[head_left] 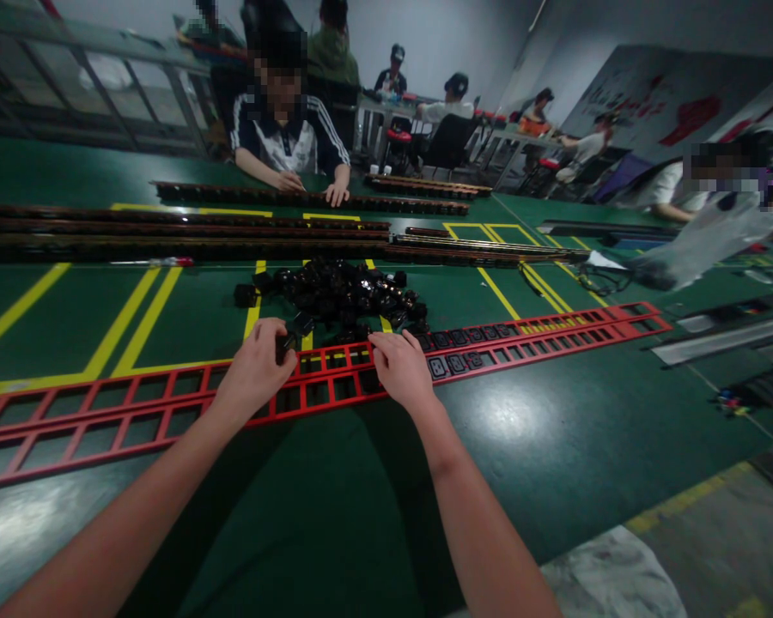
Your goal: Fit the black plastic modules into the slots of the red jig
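A long red frame [624,319] with two rows of square openings lies across the green table. My left hand [254,369] is closed on a small black square piece [287,346], held above the frame. My right hand [404,367] rests over the frame further right, fingers curled together; what they hold, if anything, is hidden. Just right of it, several black square pieces [457,364] sit in the openings of both rows. A heap of loose black pieces [341,292] lies behind the frame, close to both hands.
Long dark strips [186,232] lie across the table behind the heap, near a red-tipped tool [184,261]. Across the table sits a person in a striped shirt [289,137]. To the right are a clear plastic bag [702,245] and pale metal strips [727,339].
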The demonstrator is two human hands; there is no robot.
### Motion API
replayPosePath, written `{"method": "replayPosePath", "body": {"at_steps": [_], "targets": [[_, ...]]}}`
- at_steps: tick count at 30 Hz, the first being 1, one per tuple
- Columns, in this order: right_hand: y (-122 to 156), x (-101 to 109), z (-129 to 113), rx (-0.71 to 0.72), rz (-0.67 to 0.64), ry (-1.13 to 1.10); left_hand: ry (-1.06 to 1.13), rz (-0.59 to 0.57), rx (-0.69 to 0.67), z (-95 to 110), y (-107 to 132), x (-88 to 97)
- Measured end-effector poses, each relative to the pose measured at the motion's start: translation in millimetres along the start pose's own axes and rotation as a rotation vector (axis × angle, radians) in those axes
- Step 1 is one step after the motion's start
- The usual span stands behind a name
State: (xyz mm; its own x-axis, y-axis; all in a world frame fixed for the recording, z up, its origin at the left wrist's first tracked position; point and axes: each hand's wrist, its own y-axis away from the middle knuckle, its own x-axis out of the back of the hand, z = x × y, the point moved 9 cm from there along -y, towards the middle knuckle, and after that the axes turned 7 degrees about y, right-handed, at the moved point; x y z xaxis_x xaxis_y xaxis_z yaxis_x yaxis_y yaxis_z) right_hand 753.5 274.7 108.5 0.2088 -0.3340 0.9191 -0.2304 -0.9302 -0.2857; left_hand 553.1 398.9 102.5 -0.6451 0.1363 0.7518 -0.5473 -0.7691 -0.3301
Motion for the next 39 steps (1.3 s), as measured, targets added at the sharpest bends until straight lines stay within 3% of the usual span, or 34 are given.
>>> {"method": "replayPosePath", "body": {"at_steps": [8,15,19,24,28,31,39], "targets": [[0.4,0.4,0.2,-0.005,0.003,-0.007,0.058,0.059,-0.197,22.9,5.4,9.4],[0.5,1.8,0.2,-0.009,0.027,-0.020,0.201,-0.062,-0.166,25.7,6.5,0.4],[-0.3,1.2,-0.2,-0.008,0.019,-0.012,0.349,-0.145,-0.204,57.4,6.2,-13.6],[-0.5,0.3,0.6,-0.013,-0.011,-0.005,0.401,-0.231,-0.291,92.9,-2.6,-44.4],[-0.2,2.2,0.2,-0.011,-0.002,-0.019,0.331,-0.206,-0.297,92.6,-6.6,-57.7],[0.7,3.9,-2.2,-0.001,-0.005,-0.018,0.240,-0.258,-0.306,94.1,-1.9,-63.5],[3.6,9.7,-9.9,0.054,-0.034,-0.027,0.307,-0.355,-0.333,101.9,2.7,-60.4]]}}
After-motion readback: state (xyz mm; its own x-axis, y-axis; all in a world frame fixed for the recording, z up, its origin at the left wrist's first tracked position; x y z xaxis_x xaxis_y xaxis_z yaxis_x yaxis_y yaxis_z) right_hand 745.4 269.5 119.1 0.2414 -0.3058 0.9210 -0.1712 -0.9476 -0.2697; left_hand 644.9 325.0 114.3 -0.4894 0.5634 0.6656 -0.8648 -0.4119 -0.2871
